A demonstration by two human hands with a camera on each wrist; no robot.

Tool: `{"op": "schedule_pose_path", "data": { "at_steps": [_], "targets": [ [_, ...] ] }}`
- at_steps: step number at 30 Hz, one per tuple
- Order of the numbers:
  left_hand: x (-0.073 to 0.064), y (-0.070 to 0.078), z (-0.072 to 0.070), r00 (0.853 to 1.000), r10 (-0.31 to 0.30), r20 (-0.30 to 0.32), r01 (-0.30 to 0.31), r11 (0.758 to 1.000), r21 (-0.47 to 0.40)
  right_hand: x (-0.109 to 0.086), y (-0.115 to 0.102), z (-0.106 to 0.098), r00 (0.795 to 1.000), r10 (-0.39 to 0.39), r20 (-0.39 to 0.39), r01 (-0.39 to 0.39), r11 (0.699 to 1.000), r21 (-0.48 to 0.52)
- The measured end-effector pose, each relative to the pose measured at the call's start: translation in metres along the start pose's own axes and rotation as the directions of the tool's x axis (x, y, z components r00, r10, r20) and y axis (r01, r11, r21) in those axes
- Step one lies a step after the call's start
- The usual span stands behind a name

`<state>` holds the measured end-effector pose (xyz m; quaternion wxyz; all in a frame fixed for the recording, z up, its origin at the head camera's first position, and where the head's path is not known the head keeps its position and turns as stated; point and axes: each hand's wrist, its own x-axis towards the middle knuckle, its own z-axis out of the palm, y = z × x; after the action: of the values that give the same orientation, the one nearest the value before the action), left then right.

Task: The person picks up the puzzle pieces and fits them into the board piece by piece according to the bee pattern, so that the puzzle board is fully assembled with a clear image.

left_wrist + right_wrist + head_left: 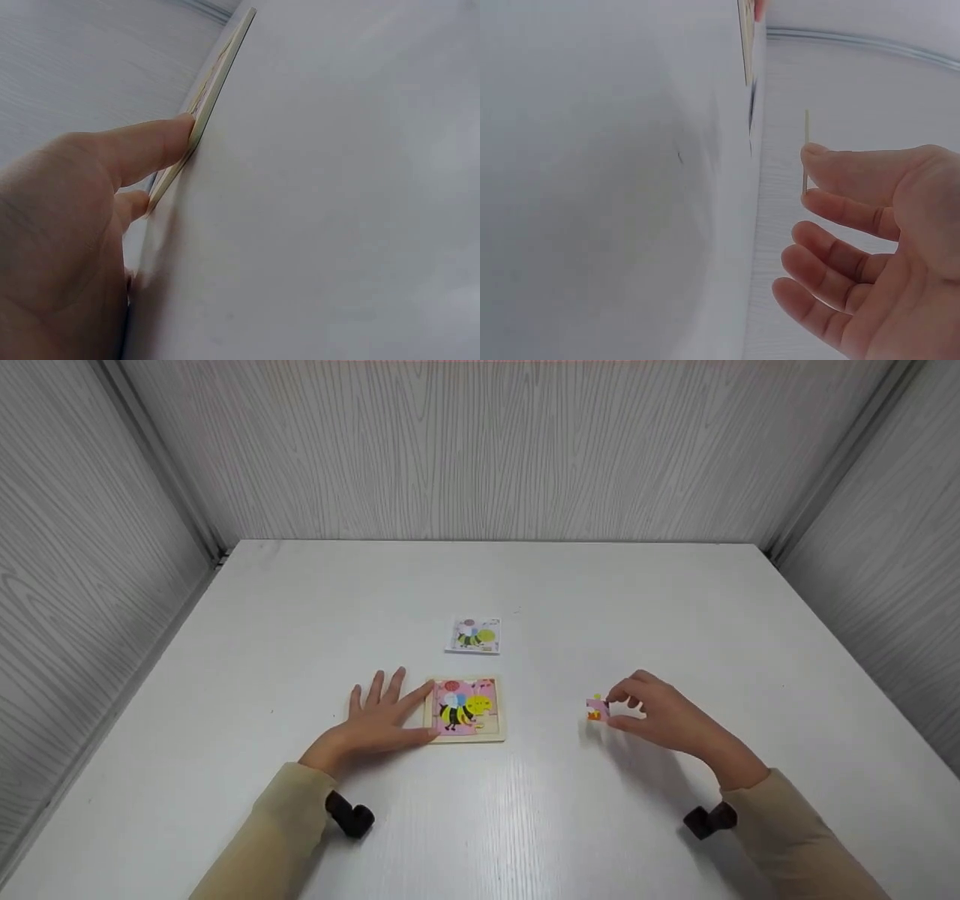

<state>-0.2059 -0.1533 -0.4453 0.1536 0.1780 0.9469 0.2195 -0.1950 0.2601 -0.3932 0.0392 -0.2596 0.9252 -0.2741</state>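
A square wooden jigsaw puzzle (465, 711) with a bee picture lies on the table, its lower right corner showing bare wood. My left hand (382, 720) is spread flat at its left side, thumb and index fingertip touching the frame's edge. In the left wrist view the thumb (154, 146) presses on that rim. To the right, my right hand (660, 712) pinches a pink and orange puzzle piece (598, 709) between thumb and index finger, raised over the table. The right wrist view shows this piece (806, 135) edge-on, the other fingers loosely bent.
Behind the puzzle lies a small square card (474, 636) with the same bee picture. Pale wood-grain panels (480, 450) wall in the white table (480, 577) at the back and both sides. A dark wrist camera (350, 815) sits on each sleeve.
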Motion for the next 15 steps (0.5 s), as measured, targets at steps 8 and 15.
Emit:
{"op": "schedule_pose_path", "data": {
  "at_steps": [8, 15],
  "targets": [
    [0.001, 0.001, -0.001, 1.000, 0.001, -0.005, 0.000, 1.000, 0.009, 0.020, -0.024, 0.009, 0.999, -0.041, 0.010, 0.041, 0.999, 0.033],
    [0.001, 0.001, 0.000, 1.000, -0.001, -0.003, 0.001, 1.000, 0.013, 0.038, -0.045, 0.023, 0.998, -0.048, 0.040, 0.047, 0.998, 0.042]
  ]
}}
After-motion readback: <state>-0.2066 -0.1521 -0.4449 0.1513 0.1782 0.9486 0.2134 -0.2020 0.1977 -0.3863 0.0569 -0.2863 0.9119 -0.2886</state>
